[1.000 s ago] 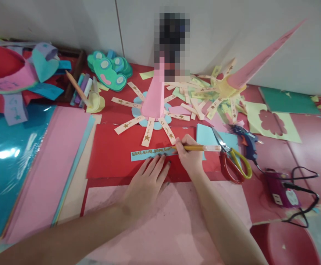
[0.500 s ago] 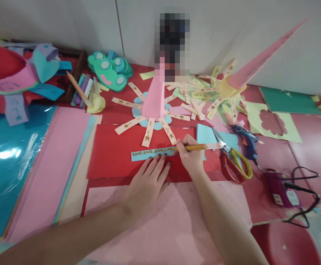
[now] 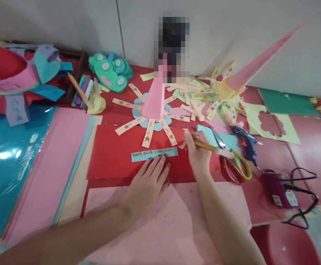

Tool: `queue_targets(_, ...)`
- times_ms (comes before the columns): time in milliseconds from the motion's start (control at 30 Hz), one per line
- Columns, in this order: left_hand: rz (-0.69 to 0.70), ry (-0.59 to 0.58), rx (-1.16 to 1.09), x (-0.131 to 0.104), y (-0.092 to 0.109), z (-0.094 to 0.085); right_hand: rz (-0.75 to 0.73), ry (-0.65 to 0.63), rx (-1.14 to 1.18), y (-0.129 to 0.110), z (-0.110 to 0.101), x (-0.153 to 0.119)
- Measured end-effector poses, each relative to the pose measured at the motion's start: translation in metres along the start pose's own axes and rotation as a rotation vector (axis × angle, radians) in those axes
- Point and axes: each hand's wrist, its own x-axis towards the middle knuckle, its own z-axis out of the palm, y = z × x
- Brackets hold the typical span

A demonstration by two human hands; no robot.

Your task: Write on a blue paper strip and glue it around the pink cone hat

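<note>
A short blue paper strip (image 3: 154,154) with a row of gold writing lies on the red paper sheet (image 3: 110,165). My left hand (image 3: 150,176) rests flat with its fingers spread, the tips on the lower edge of the strip. To the right of the strip, my right hand (image 3: 200,154) grips a gold-coloured pen (image 3: 204,145), its tip raised off the strip and pointing left. Just beyond stands a pink paper cone (image 3: 153,97) on a blue flower-shaped base, with lettered, starred paper strips (image 3: 148,132) fanned around it.
Scissors (image 3: 233,162), a glue gun (image 3: 245,141) and a purple power socket with cables (image 3: 284,191) lie on the right. Green frog cutouts (image 3: 112,71), markers (image 3: 84,90) and coloured paper stacks (image 3: 50,154) are on the left. A second pink cone (image 3: 262,59) stands among scraps.
My right hand has moved right with the pen, lifting its tip away from the end of the blue strip. My left hand stays in place.
</note>
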Motion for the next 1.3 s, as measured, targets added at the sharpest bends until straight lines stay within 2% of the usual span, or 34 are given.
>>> queue_targets(267,0.029,-0.008,0.065,0.0,0.001,0.001,0.099,-0.096,0.053,-0.003,-0.015,0.003)
queue_targets(500,0.024,-0.023,0.049,-0.001,0.0,0.001,0.196,-0.167,0.087,-0.005,-0.015,0.003)
queue_targets(667,0.028,-0.023,0.064,0.001,-0.001,0.001,0.172,-0.22,0.051,-0.007,-0.013,0.0)
queue_targets(867,0.024,-0.037,0.042,-0.001,-0.001,0.003,0.047,-0.149,-0.056,-0.007,-0.015,-0.001)
queue_targets(1000,0.03,-0.05,0.044,-0.001,0.0,0.002,0.069,-0.219,-0.017,-0.007,-0.015,-0.002)
queue_targets(1300,0.022,-0.061,0.022,0.0,0.0,0.001,0.147,-0.244,0.131,-0.008,-0.012,-0.002)
